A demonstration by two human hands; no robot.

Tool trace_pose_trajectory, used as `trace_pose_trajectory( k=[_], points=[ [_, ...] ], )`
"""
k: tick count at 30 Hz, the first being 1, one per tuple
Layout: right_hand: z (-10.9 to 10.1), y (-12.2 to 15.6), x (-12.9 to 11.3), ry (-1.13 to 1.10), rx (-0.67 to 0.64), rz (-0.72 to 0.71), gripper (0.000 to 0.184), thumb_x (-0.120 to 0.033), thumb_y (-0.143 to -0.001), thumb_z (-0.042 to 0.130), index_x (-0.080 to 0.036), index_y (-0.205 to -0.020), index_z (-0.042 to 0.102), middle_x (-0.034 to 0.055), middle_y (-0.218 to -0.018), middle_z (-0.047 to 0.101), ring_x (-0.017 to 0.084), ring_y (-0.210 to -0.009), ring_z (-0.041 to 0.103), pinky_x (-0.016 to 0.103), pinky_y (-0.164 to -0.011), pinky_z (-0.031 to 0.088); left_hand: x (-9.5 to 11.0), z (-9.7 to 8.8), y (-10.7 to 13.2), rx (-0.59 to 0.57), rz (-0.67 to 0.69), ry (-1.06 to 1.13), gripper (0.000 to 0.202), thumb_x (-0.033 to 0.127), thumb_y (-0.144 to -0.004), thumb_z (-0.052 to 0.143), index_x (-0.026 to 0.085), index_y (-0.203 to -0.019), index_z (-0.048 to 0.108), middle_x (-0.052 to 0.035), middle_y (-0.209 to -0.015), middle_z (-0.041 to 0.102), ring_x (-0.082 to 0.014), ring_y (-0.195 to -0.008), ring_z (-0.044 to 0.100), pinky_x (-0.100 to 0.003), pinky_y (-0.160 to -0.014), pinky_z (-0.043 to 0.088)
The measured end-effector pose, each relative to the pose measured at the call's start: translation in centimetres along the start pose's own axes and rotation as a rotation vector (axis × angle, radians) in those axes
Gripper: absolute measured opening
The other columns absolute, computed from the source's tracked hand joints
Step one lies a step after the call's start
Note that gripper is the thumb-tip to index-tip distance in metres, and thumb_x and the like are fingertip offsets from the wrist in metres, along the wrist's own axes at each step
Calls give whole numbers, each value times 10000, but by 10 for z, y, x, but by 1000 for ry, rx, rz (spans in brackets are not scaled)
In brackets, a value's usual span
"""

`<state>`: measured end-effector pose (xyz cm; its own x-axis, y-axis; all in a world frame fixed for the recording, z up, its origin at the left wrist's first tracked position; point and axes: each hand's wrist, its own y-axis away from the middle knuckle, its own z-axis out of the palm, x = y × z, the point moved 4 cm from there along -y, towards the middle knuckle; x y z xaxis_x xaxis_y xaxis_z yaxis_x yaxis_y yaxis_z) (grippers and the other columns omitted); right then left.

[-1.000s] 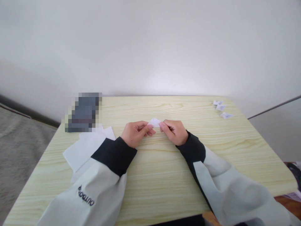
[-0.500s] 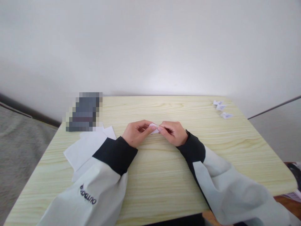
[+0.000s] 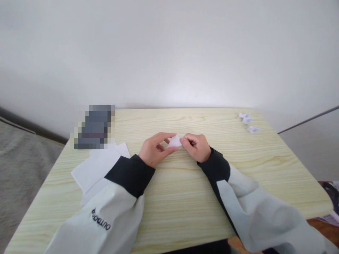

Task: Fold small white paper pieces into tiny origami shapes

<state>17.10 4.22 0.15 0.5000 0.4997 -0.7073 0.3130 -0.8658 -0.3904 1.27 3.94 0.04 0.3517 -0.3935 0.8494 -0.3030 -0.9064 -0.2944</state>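
Observation:
A small folded piece of white paper (image 3: 174,141) is held between my two hands, over the middle of the table. My left hand (image 3: 156,149) grips it by its far and near edges, thumb below and index finger above. On the other side, my right hand (image 3: 196,146) pinches its right corner between thumb and curled index finger. The other fingers of my right hand are folded in. How the paper's layers lie is too small to make out.
White paper sheets (image 3: 92,169) lie overlapping at the left, partly under my left sleeve. Behind them is a dark, pixelated flat object (image 3: 95,123). Three small folded paper pieces (image 3: 248,120) lie at the far right of the wooden table (image 3: 174,211). A white wall stands behind.
My left thumb and index finger have spread apart along the paper's edges, so more of it shows. My right hand still pinches its corner, slightly shifted.

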Motion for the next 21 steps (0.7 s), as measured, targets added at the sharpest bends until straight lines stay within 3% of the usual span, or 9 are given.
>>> trace_pose_trajectory(
  k=[3,12,21],
  points=[
    [0,1,-1,-32,4,15,344,-309,-842,468,-168,-531,424,-56,-450,351,54,-435,301,200,-444,249,-1,0,0,1,25,-44,404,363,-696,680,169,-1049,639,-65,-913,660,-146,-759,608,-196,-519,514],
    [1,3,-7,-103,-70,-35,150,-265,-803,518,-160,-699,538,-42,-527,467,62,-460,371,194,-455,303,-3,0,2,42,-113,39,429,416,-697,676,154,-1031,615,-74,-914,677,-160,-775,638,-200,-535,505],
    [1,3,-9,-97,-67,-82,149,-249,-813,514,-152,-710,560,-43,-516,481,52,-437,367,189,-430,289,-4,3,2,18,-152,138,409,378,-679,699,135,-993,597,-84,-931,669,-140,-728,638,-200,-545,493]
  ],
)
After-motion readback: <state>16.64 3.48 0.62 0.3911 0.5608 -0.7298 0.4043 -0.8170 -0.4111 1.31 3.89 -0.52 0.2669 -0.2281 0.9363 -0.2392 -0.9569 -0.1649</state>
